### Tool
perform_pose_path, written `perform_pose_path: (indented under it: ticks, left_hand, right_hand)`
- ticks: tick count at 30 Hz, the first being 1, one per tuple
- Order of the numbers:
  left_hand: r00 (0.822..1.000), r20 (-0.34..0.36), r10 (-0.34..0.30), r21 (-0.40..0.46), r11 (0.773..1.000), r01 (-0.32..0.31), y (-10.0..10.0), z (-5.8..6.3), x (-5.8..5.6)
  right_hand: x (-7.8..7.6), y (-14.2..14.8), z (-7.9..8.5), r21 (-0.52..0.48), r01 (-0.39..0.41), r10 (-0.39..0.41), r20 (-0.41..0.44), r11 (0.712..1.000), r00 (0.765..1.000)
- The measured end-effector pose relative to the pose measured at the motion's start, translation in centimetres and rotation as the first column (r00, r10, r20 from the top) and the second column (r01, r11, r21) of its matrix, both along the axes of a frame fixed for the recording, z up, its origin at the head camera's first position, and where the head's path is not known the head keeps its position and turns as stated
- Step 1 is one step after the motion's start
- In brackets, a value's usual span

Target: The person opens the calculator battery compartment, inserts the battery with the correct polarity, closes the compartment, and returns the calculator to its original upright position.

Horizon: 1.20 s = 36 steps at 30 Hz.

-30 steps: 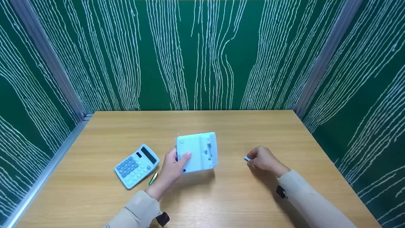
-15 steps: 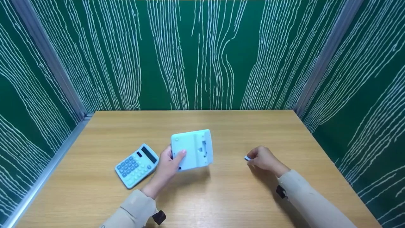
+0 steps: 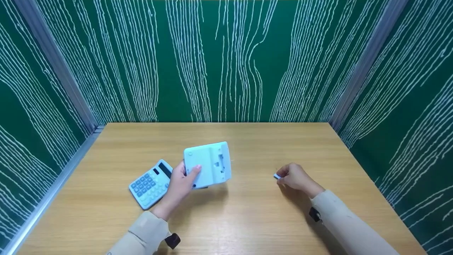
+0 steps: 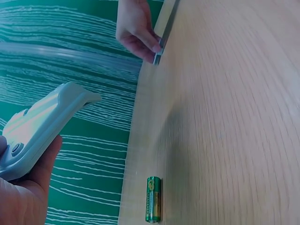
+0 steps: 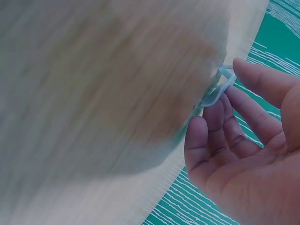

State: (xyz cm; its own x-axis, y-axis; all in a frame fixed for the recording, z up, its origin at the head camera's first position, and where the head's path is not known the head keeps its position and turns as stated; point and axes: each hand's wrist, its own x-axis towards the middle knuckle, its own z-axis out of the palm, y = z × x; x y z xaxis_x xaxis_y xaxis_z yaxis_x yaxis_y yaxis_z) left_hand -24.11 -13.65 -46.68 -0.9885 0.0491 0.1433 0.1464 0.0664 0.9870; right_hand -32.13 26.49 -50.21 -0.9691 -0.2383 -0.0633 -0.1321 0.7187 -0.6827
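Note:
In the head view my left hand (image 3: 178, 186) grips a pale blue calculator (image 3: 202, 166) above the table, thumb across its back. That back faces up, and an uncovered battery compartment shows near its right end. My right hand (image 3: 296, 179) is at the table on the right, pinching a small pale blue piece that looks like a battery cover (image 3: 277, 176). The right wrist view shows this cover (image 5: 218, 93) at the thumb and fingertips, low over the wood. A green and gold battery (image 4: 153, 199) lies on the table in the left wrist view; my left arm hides it from the head camera.
A second pale blue calculator (image 3: 144, 187) lies keys up on the wooden table (image 3: 247, 219), left of my left hand and partly covered by it. Green panels (image 3: 219, 71) with white wavy lines rise behind the table and along both sides.
My left hand has carried the calculator left and slightly away from me, so it now overlaps the one on the table. The battery has gone out of the head view behind it. My right hand stays put.

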Motion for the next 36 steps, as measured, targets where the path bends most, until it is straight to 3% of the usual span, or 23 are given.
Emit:
perform_pose_path:
  ticks: [7,16,27,36]
  left_hand:
    - [0.999,-0.016,0.037,-0.03,0.999,-0.038,-1.3,0.0,-0.2]
    - [0.997,0.031,0.065,0.011,0.998,-0.066,-2.7,0.3,0.0]
    - [0.992,0.023,0.122,0.031,0.992,-0.123,-4.3,0.1,0.2]
    - [0.983,0.078,0.166,-0.078,0.984,-0.16,-6.1,0.3,0.4]
  right_hand:
    - [0.0,-0.1,0.1,0.014,0.007,-0.006,-0.011,1.0,1.0]
    - [-0.1,-0.2,0.3,0.023,0.004,-0.004,-0.011,1.0,1.0]
    - [0.1,-2.4,0.9,-0.006,0.016,-0.016,-0.042,1.0,0.999]
    - [0.3,-5.0,1.2,-0.035,-0.015,0.012,-0.081,0.999,0.997]
